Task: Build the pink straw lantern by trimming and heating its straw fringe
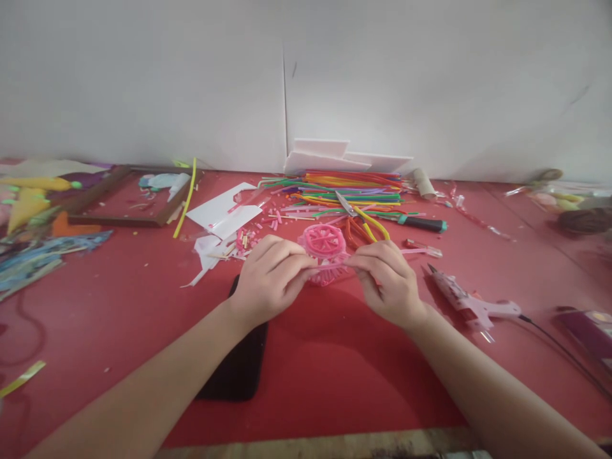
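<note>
Between my two hands stretches a short pink straw-like strip (329, 266), one end pinched in each. My left hand (273, 274) closes its thumb and fingers on the left end, my right hand (389, 280) on the right end. Just behind the strip stands a small pink craft piece (325, 241) with a round, spoked top and a fringed lower part. The strip crosses in front of its lower part; whether the two touch I cannot tell. Scissors (361, 220) with yellow handles lie behind my right hand.
A black phone (239, 373) lies partly under my left forearm. To the right rests a glue gun (471, 303) with its cord. Behind are a bundle of coloured sticks (354, 188), a dark-handled cutter (423, 223), white paper (224, 213) and pink scraps (246, 241). A brown frame (115, 220) lies far left.
</note>
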The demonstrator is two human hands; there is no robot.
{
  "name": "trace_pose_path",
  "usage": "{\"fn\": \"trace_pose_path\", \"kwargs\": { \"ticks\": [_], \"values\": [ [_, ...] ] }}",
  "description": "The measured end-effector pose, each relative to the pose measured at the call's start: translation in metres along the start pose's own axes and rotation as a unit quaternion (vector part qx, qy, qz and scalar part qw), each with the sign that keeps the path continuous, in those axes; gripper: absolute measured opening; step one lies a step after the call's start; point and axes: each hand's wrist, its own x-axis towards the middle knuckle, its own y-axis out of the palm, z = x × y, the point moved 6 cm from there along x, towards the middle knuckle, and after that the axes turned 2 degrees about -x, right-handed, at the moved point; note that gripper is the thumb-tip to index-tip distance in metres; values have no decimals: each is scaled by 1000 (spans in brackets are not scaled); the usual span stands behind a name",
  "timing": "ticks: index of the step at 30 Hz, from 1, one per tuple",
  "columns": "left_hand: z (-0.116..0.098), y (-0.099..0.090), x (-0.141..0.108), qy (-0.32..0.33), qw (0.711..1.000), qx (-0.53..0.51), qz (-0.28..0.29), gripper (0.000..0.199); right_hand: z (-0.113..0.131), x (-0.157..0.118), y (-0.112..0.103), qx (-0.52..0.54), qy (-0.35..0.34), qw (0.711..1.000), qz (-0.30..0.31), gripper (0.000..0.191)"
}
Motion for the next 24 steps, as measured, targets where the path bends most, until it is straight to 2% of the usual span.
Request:
{"fn": "trace_pose_path", "kwargs": {
  "ticks": [4,7,10,12,13,14,17,18,19,21,24],
  "values": [
    [15,-6,0,-50,998,-14,-22,10,-11,-2,-6,-29,21,999,-19,31],
    [42,-7,-6,-156,987,-2,-36,21,-20,-3,-9,-42,34,998,-26,31],
    [65,-7,-16,-255,965,15,-56,32,-23,-5,-6,-38,36,999,-4,29],
    [67,-3,-20,-276,960,-4,-44,27,-23,-7,-1,-31,36,999,14,29],
    [64,1,-21,-280,959,-24,-23,33,-22,-7,1,-26,36,999,21,30],
    [60,6,-22,-285,957,-49,6,48,-22,-8,3,-21,37,999,27,30],
    [43,25,-25,-315,938,-96,111,110,-19,-8,7,-5,38,998,39,30],
    [38,31,-26,-321,931,-110,136,125,-18,-8,8,-1,37,998,44,31],
    [33,36,-26,-324,924,-127,155,131,-18,-8,9,2,35,998,50,32],
    [30,43,-28,-343,912,-150,168,126,-16,-9,12,4,28,998,58,36],
    [38,51,-33,-409,876,-221,129,98,-16,-10,14,4,19,998,65,41]
  ]
}}
